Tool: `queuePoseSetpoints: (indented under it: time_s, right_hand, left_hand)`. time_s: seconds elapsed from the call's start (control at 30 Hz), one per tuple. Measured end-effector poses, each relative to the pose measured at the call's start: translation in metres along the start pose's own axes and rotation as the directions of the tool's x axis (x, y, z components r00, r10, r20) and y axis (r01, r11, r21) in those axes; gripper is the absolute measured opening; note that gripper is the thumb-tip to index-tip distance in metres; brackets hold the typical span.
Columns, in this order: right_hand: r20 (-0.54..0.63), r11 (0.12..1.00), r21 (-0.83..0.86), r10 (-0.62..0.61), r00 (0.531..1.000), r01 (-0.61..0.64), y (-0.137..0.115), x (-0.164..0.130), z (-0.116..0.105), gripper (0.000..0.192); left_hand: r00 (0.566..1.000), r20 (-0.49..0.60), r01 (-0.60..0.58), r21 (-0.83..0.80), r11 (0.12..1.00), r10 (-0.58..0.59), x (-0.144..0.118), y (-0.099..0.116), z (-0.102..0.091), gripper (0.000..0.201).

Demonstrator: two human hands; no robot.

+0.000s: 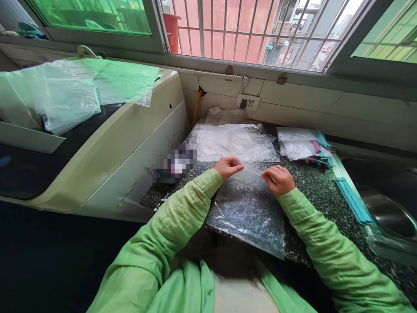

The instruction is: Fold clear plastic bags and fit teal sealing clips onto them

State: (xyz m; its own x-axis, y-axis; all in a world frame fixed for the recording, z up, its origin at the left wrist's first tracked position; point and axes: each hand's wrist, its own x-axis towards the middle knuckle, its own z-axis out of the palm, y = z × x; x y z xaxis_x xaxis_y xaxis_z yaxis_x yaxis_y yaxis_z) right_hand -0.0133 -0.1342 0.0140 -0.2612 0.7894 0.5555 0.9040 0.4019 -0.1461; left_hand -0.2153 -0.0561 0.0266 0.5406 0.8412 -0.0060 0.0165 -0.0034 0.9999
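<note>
1. Nearest to us, the clear plastic bag [249, 213] lies flat on the dark speckled desk [312, 187], its lower end hanging a little over the near edge and its top edge running left to right, away from our body.
2. Our left hand [229, 167] pinches the left end of that top edge, fingers pressed together on the strip; the green sleeve [182, 208] comes in from the lower left.
3. Our right hand [278, 179] pinches the same edge toward its right end, thumb and fingers closed on it. The two hands sit near each other, the short stretch of the bag's mouth taut between them, so the long axis of the seal runs hand to hand and neither hand is clearly nearer to it.
4. Farther off, just beyond the hands, a stack of clear bags [233, 141] lies flat on the desk.
5. To the right of that lies a smaller pile of bags with coloured sliders [304, 147], and teal strips [353, 201] rest beside the sink [387, 208].
6. At the left, a white appliance [107, 148] carries more plastic sheets [70, 93].
</note>
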Motion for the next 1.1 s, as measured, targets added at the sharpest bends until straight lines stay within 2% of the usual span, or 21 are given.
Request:
queuePoseSetpoints:
  time_s: [0.07, 0.23, 0.37, 1.1]
  right_hand:
    - [-0.009, 1.0, 0.002, 0.0, 1.0, 0.0, 0.001, 0.001, 0.0, 0.017]
    - [-0.006, 0.976, 0.212, 0.052, 0.999, -0.05, -0.006, 0.002, 0.0, 0.012]
    - [0.009, 0.955, 0.288, 0.067, 0.998, -0.067, -0.011, 0.002, 0.002, 0.01]
    - [0.027, 0.972, 0.231, 0.028, 0.999, -0.034, -0.009, 0.002, 0.004, 0.016]
  left_hand:
    - [1.0, -0.009, 0.0, -0.007, 1.0, 0.0, 0.001, -0.001, 0.001, 0.026]
    - [1.0, -0.011, 0.007, -0.024, 1.0, -0.007, 0.0, 0.001, 0.002, 0.025]
    - [1.0, -0.005, 0.005, -0.037, 0.999, -0.005, -0.002, 0.003, 0.003, 0.026]
    - [1.0, -0.001, 0.007, -0.031, 1.0, -0.007, -0.001, 0.001, 0.002, 0.03]
